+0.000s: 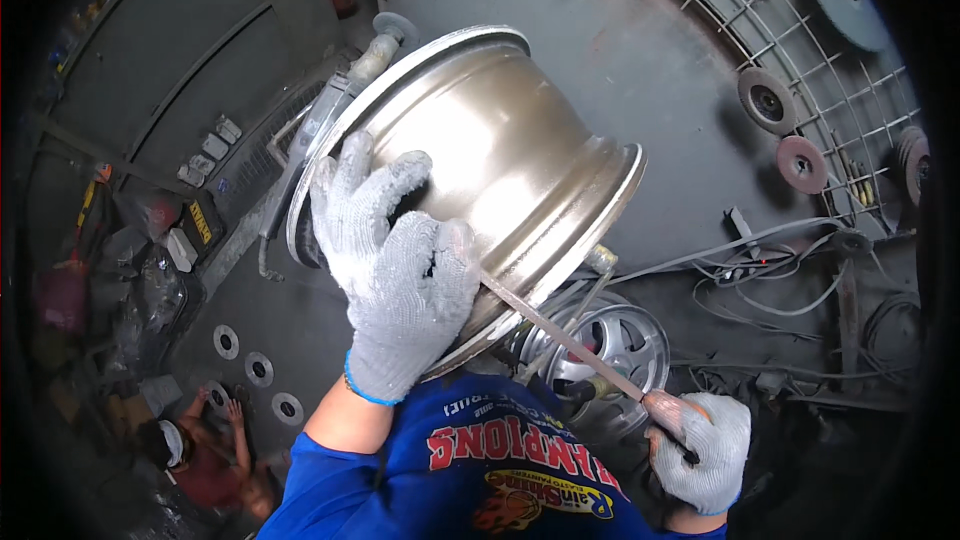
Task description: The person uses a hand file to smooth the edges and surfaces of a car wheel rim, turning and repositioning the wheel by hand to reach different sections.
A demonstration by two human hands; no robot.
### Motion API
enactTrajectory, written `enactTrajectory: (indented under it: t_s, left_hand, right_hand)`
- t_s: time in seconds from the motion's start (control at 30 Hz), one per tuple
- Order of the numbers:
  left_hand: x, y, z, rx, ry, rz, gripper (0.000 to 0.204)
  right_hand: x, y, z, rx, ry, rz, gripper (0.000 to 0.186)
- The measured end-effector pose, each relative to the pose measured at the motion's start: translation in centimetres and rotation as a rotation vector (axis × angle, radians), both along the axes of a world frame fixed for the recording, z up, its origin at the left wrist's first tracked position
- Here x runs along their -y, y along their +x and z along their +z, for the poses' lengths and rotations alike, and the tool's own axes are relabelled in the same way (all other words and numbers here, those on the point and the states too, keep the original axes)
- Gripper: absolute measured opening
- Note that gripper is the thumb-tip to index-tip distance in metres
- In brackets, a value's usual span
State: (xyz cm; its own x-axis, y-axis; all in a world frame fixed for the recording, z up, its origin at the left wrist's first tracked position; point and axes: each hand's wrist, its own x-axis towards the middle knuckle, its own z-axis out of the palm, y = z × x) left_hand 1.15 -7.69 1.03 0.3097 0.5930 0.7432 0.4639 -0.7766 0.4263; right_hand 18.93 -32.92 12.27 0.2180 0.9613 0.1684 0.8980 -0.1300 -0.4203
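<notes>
A silvery metal wheel rim lies tilted in front of me, its barrel facing up and its edges pale and worn. My left hand, in a dusty grey knit glove, rests over its near left side. Thumb and forefinger pinch the upper end of a long narrow grey-brown strip, while the other fingers stretch over the barrel. Its lower end is in the closed fingers of my gloved right hand. Straight and taut, the strip crosses the rim's near edge. Whether it is a file or an abrasive band, I cannot tell.
A spoked wheel stands below the rim. A power tool with a disc lies behind its left edge. Abrasive discs hang on a wire grid at right, above tangled cables. Another person crouches at lower left near flat rings.
</notes>
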Motion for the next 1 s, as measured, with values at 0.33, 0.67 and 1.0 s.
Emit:
enactTrajectory:
  t_s: [0.33,0.67,1.0]
  left_hand:
    - [-5.2,-2.0,-0.2,0.019,0.021,0.221,0.019]
    - [-4.3,-1.7,-0.1,0.025,0.01,0.061,0.017]
    - [-0.6,-0.8,0.3,0.042,-0.013,-0.001,0.013]
  right_hand:
    - [-6.3,-0.7,-2.7,-0.081,-0.019,0.086,0.044]
    - [-4.3,-0.1,-2.9,-0.046,0.014,0.053,0.049]
    - [-0.3,0.2,-2.3,-0.021,0.047,0.053,0.047]
